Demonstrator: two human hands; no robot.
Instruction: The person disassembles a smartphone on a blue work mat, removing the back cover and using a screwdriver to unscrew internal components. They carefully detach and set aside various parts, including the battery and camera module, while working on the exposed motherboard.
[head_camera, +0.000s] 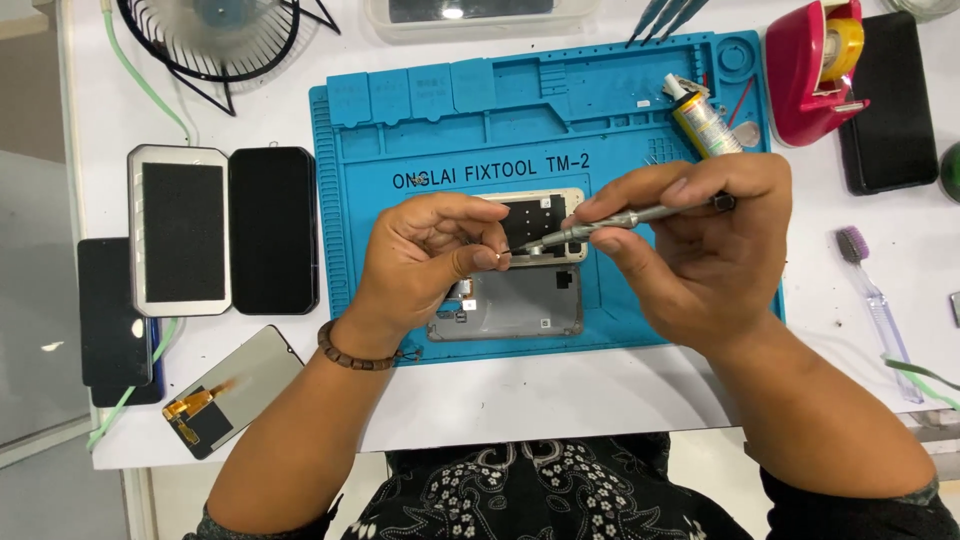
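In the head view, the right hand (700, 250) holds a thin grey metal screwdriver (620, 222) between the thumb and the other fingers, which are closed around its shaft. The tool lies nearly flat and its tip points to the left, toward the left hand. The left hand (430, 255) has its fingers curled in, and thumb and forefinger are pinched together just at the tip of the screwdriver; if a small part is between them, it is too small to tell. A bracelet of brown wooden beads (355, 355) is on the left wrist.

Both hands are above an opened phone with a pale gold frame (545, 215), which lies on a blue silicone repair mat (450, 130). Just below the phone, touching it, lies a grey flat back cover (520, 305), partly hidden by the left hand.

On the white table (560, 395), left of the mat, a white-framed phone (180, 230) and a black phone (273, 230) lie side by side. A pink tape dispenser (815, 70) stands at the upper right, and a clear-handled toothbrush (880, 310) lies right of the mat.
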